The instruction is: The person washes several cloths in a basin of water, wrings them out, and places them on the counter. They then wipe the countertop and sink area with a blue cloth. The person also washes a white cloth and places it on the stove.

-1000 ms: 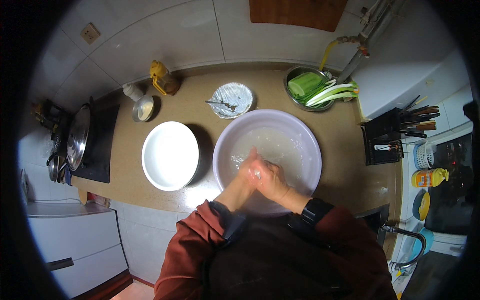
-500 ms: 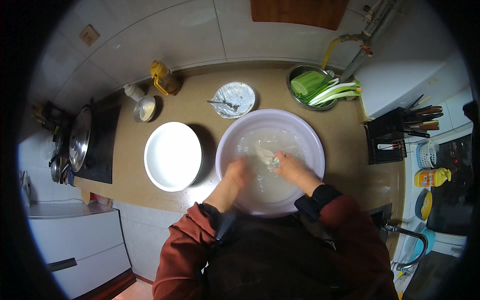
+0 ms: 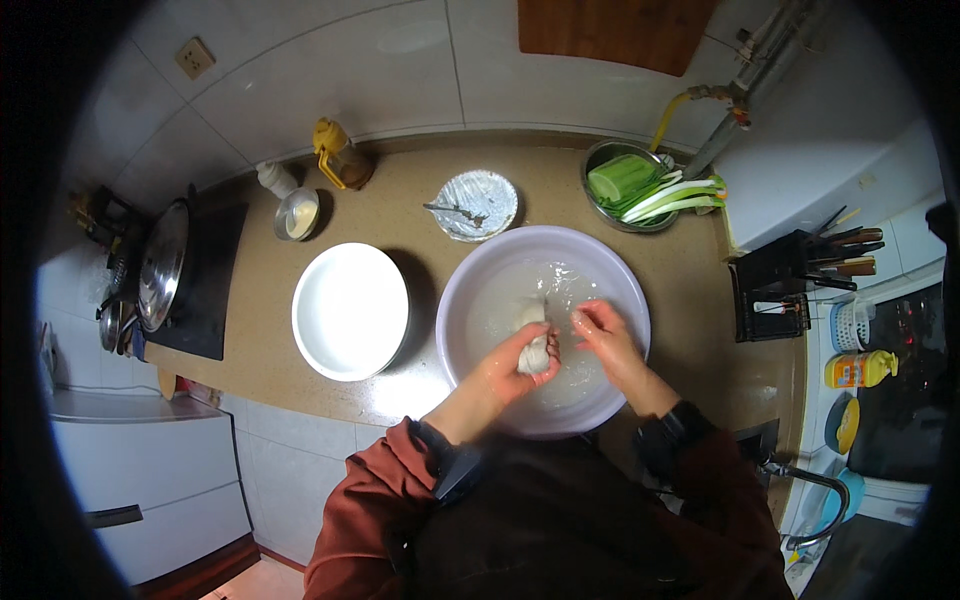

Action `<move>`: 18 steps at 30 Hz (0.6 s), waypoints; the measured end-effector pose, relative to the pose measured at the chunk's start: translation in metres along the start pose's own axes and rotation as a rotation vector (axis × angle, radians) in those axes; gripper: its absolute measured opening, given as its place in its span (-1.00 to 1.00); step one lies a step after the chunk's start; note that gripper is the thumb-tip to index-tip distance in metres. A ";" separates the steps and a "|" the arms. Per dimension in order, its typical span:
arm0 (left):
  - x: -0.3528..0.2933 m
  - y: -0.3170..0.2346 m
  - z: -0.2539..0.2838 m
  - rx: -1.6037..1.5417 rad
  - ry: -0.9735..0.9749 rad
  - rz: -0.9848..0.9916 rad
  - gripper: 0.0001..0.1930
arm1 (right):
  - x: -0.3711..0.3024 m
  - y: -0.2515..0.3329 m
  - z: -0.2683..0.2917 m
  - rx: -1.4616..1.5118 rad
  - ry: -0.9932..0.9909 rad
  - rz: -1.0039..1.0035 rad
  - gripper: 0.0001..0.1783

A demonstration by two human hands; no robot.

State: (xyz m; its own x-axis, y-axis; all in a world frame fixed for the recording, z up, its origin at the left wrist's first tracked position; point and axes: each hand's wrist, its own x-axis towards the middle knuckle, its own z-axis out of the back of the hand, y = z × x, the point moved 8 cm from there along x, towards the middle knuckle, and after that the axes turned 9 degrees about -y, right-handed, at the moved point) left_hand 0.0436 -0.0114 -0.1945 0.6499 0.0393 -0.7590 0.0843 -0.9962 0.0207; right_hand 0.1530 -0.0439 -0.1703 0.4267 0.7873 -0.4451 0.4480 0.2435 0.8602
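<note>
A wide pale lilac basin (image 3: 452, 285) with cloudy water stands in front of me. Over the water my left hand (image 3: 515, 372) is closed round a pale, soft, wet lump (image 3: 533, 350), which sticks out above and below the fist. What the lump is made of I cannot make out. My right hand (image 3: 612, 345) hovers over the right side of the basin, wet, its fingers loosely bent and apart from the lump. Nothing shows between those fingers.
Left of the basin stands a white bowl (image 3: 350, 312). Behind are a foil-like dish (image 3: 470, 190) with a spoon, an oil jug (image 3: 342, 155), a small metal bowl (image 3: 297, 214) and a bowl of green vegetables (image 3: 630, 180). A knife block (image 3: 790, 262) stands at the right.
My left hand has moved right to the basin's middle and now grips the pale lump. My right hand, previously at the lump, has let go and shifted slightly right.
</note>
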 end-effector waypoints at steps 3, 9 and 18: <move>-0.020 0.021 -0.028 -0.174 0.242 0.218 -0.69 | -0.003 -0.010 -0.028 0.468 0.126 -0.294 -0.44; -0.054 0.025 -0.050 -0.048 0.408 0.183 -0.70 | 0.002 0.019 -0.062 0.445 0.259 -0.174 -0.39; -0.049 0.003 -0.026 0.727 -0.005 -0.095 -0.78 | 0.020 0.007 -0.056 0.375 0.037 -0.437 -0.69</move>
State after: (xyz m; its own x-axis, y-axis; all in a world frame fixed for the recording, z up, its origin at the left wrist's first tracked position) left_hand 0.0314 -0.0138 -0.1400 0.6611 0.1296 -0.7390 -0.3834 -0.7883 -0.4812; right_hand 0.1204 0.0053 -0.1587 0.1149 0.6796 -0.7246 0.8270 0.3386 0.4487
